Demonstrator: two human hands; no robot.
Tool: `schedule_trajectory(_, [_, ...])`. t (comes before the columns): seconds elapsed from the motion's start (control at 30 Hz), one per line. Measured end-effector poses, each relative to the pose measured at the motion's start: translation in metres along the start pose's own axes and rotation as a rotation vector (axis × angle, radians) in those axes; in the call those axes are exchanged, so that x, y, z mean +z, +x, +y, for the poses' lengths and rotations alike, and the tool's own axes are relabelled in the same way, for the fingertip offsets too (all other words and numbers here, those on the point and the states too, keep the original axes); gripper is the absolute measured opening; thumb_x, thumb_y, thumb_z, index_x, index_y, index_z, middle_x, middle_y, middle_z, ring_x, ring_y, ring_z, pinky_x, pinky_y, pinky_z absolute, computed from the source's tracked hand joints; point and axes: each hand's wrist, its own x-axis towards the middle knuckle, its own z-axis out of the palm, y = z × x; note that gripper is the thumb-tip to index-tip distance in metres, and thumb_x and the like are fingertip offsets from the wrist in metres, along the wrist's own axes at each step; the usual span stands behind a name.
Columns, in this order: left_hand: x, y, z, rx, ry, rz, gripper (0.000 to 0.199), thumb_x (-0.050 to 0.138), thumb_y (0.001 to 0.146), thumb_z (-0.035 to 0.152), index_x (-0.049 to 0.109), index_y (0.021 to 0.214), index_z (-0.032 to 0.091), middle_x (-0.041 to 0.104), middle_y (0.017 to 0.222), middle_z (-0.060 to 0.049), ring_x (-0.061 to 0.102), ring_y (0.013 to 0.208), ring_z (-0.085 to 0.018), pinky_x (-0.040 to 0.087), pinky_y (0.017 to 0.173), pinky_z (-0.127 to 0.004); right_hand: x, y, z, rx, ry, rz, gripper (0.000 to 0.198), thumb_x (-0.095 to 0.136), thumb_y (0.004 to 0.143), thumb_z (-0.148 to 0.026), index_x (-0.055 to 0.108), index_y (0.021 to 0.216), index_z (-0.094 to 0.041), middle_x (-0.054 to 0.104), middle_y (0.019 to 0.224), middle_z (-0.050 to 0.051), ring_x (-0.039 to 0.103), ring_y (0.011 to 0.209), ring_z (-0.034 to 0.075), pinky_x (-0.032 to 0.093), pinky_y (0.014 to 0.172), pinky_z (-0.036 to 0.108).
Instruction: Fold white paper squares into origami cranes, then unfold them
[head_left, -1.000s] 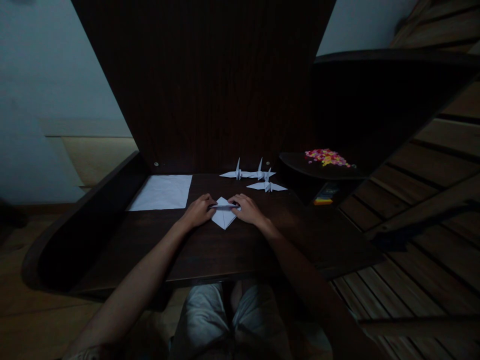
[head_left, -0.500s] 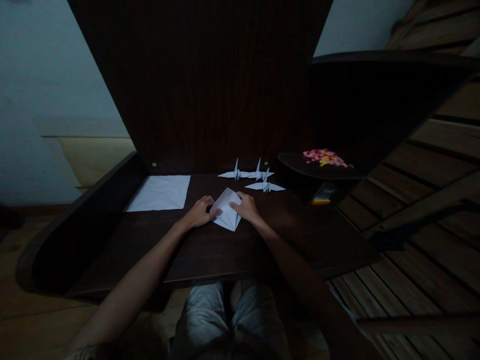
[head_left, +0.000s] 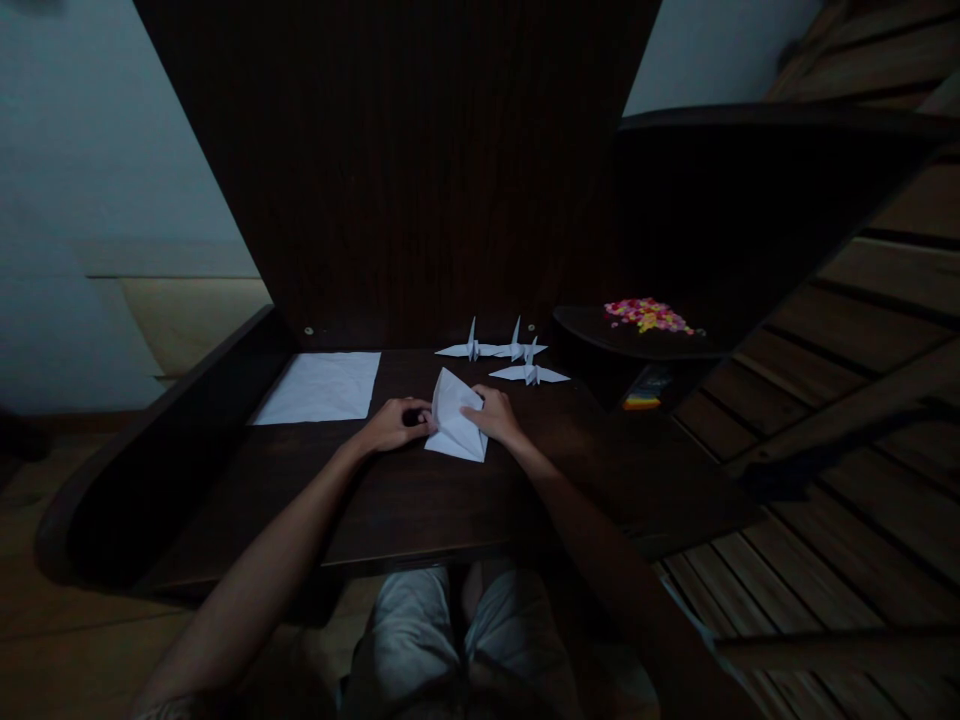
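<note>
A partly folded sheet of white origami paper [head_left: 456, 425] is held just over the dark desk, one flap standing up toward a point at the top. My right hand [head_left: 495, 415] pinches its right side, thumb across the front and fingers behind. At the left edge, my left hand [head_left: 396, 424] has its thumb and curled fingertips closed on the paper; the exact grip is partly hidden. Beyond my hands stand three white paper cranes, the nearest crane [head_left: 531, 374] with its wings spread, and two more cranes [head_left: 491, 350] in a row behind it.
White paper [head_left: 319, 387] lies flat at the desk's left, beside a raised side panel [head_left: 172, 430]. A small corner shelf [head_left: 637, 340] on the right bears a heap of pink and yellow bits [head_left: 649, 315]. Below it sits a yellow-orange item [head_left: 642, 403].
The folded paper has turned, its lower corner shifting right and its left flap lifting. My left hand has moved slightly left and down. My right hand stays on the right side.
</note>
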Motion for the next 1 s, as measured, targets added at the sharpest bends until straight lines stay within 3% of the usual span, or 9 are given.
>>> schedule_trajectory(0.23, [0.009,0.003,-0.002,-0.079,-0.062,0.065,0.048,0.067,0.074,0.045,0.063,0.110,0.013,0.068,0.082,-0.002,0.062,0.076,-0.017,0.049,0.076,-0.031,-0.002,-0.001,-0.004,0.007,-0.005,-0.019,0.014,0.064,0.069,-0.020,0.067,0.083,-0.016,0.067,0.078,0.001,0.060,0.071,0.017,0.045,0.068,0.026])
schedule_trajectory(0.47, [0.019,0.006,-0.008,-0.034,-0.047,0.146,0.056,0.068,0.073,0.038,0.049,0.120,0.016,0.062,0.072,0.003,0.060,0.066,-0.015,0.048,0.069,-0.029,-0.002,-0.004,-0.010,0.005,0.073,-0.046,0.012,0.063,0.074,-0.027,0.066,0.080,-0.017,0.066,0.075,0.000,0.059,0.068,0.015,0.043,0.064,0.024])
schedule_trajectory(0.6, [0.020,0.006,-0.011,0.002,-0.028,0.188,0.044,0.063,0.076,0.032,0.043,0.113,0.018,0.058,0.075,0.003,0.058,0.068,-0.014,0.046,0.068,-0.028,-0.002,-0.006,-0.014,0.015,0.147,-0.006,0.027,0.057,0.081,-0.043,0.066,0.082,-0.017,0.066,0.076,0.001,0.059,0.070,0.016,0.043,0.065,0.025])
schedule_trajectory(0.77, [0.017,0.004,-0.010,0.030,0.088,0.198,0.019,0.054,0.081,0.027,0.044,0.095,0.021,0.055,0.081,0.001,0.054,0.070,-0.014,0.044,0.069,-0.028,-0.002,-0.003,-0.012,0.058,0.256,0.012,0.037,0.047,0.086,-0.050,0.065,0.078,-0.019,0.065,0.072,0.000,0.059,0.072,0.015,0.043,0.066,0.024])
schedule_trajectory(0.87, [0.016,0.004,-0.009,0.090,0.167,0.159,0.009,0.049,0.082,0.025,0.050,0.090,0.020,0.055,0.083,-0.001,0.054,0.077,-0.017,0.044,0.074,-0.030,0.000,0.001,-0.008,0.102,0.350,0.004,0.038,0.040,0.089,-0.046,0.063,0.077,-0.018,0.064,0.073,0.000,0.058,0.069,0.014,0.043,0.063,0.023])
schedule_trajectory(1.0, [0.017,0.005,-0.008,0.079,0.227,0.175,0.022,0.051,0.081,0.026,0.055,0.101,0.018,0.056,0.086,-0.005,0.054,0.083,-0.021,0.045,0.079,-0.035,0.003,0.006,-0.002,0.196,0.541,-0.036,0.028,0.035,0.084,-0.025,0.062,0.086,-0.017,0.064,0.076,0.002,0.056,0.056,0.011,0.042,0.052,0.021])
